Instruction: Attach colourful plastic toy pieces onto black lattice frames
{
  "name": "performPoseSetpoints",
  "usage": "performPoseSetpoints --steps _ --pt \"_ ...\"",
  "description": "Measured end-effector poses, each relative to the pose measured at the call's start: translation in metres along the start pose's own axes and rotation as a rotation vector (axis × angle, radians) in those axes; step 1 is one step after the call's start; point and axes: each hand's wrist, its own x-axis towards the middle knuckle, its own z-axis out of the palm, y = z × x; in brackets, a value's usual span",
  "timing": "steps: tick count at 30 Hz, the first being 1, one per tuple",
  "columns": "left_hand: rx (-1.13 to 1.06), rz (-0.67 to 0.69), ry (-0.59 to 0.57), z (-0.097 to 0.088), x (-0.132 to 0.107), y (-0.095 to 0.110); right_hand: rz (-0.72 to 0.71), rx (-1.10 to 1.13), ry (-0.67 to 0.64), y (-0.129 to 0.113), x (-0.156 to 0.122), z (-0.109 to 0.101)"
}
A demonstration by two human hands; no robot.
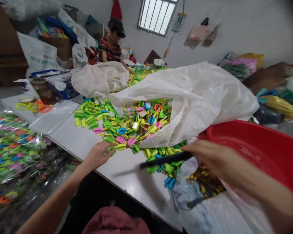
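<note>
My left hand (100, 154) is at the near edge of the pile, its fingers closed on a small green plastic piece (111, 149). The pile (122, 131) is of small watch-like plastic pieces in green, yellow, pink, blue and orange, spread over the white tabletop (75, 139). On the right, my right hand (200, 151), smeared by motion, grips a long black stick-like tool (167, 159) that points left over the near pieces; its kind is unclear. Below that hand, a clear plastic bag (188, 188) lies beside dark and yellow small parts (206, 182).
A large white sack (195, 97) lies across the pile. The red basin (254, 152) stands at right. At left are orange-handled scissors (43, 106), a jar (42, 91), a blue basket (65, 92) and bags of colourful pieces (12, 143). Another person (109, 48) sits across the table.
</note>
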Motion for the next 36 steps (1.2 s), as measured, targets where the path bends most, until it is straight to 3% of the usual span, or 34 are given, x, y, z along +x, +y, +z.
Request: performPoseSetpoints --steps 2,4,6,8,10,13,15,20,24,27,29,32,36 --pt "-0.405 -0.066 -0.080 0.007 -0.013 0.032 -0.245 0.083 -0.148 -0.042 0.020 0.009" --pt "-0.749 -0.070 -0.306 0.021 -0.030 0.053 -0.472 0.161 -0.318 -0.086 0.048 0.026" --pt "-0.884 -0.088 -0.413 0.039 -0.049 0.058 -0.601 0.294 -0.452 -0.114 0.076 0.048" --pt "-0.934 -0.186 -0.354 0.053 -0.069 0.046 -0.649 0.451 -0.474 -0.120 0.100 0.070" --pt "-1.023 -0.368 -0.228 0.061 -0.087 0.024 -0.588 0.533 -0.344 -0.109 0.122 0.088" --pt "-1.163 -0.643 -0.044 0.062 -0.102 -0.005 -0.354 0.475 -0.112 -0.096 0.150 0.109" --pt "-1.223 -0.718 0.004 0.062 -0.103 -0.014 -0.288 0.421 -0.113 -0.105 0.165 0.123" --pt "-1.344 -0.719 0.026 0.063 -0.100 -0.013 -0.205 0.190 -0.173 -0.150 0.186 0.151" --pt "-1.382 -0.704 0.072 0.054 -0.099 -0.014 -0.138 0.218 -0.034 -0.140 0.174 0.146" --pt "-1.333 -0.748 0.152 0.054 -0.087 -0.012 -0.091 0.474 0.228 -0.107 0.142 0.140" --pt "-1.255 -0.795 0.184 0.065 -0.077 -0.006 -0.001 0.645 0.320 -0.087 0.111 0.147" --pt "-1.027 -0.732 0.261 0.089 -0.068 0.006 0.180 0.738 0.284 -0.072 0.064 0.175" --pt "-0.410 -0.505 0.456 0.107 -0.079 0.012 0.335 0.547 0.131 -0.073 0.026 0.204"
